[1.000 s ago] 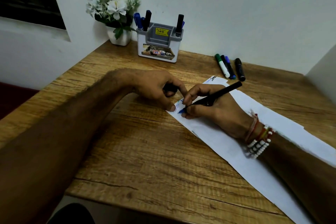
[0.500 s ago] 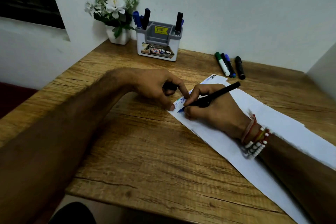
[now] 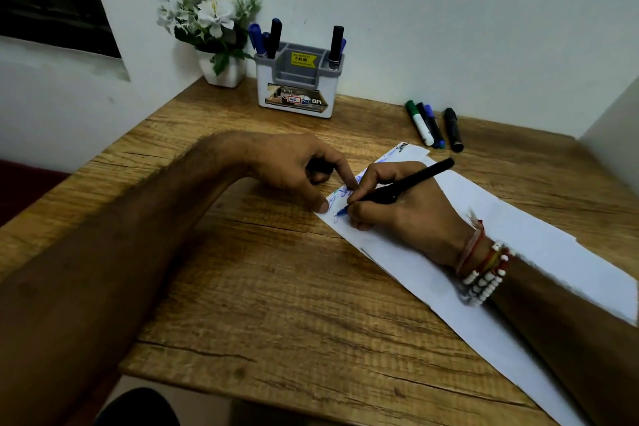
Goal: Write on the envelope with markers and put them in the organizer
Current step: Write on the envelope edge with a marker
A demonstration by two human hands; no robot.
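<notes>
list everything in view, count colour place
table: one, brown wood, under everything
envelope: one, white, right of centre, blue writing
loose markers: four, green-white, black, blue, black, back right
organizer: one, grey-white, back centre
markers in organizer: about five, blue and black, upright
flower pot: one, white, back left
writing marker: one, black, blue tip on envelope
dark cap: one, black, in left hand, partly hidden
bracelets: several, white and red, right wrist
left hand: one, fingers press envelope, hold dark cap
right hand: one, grips writing marker
</notes>
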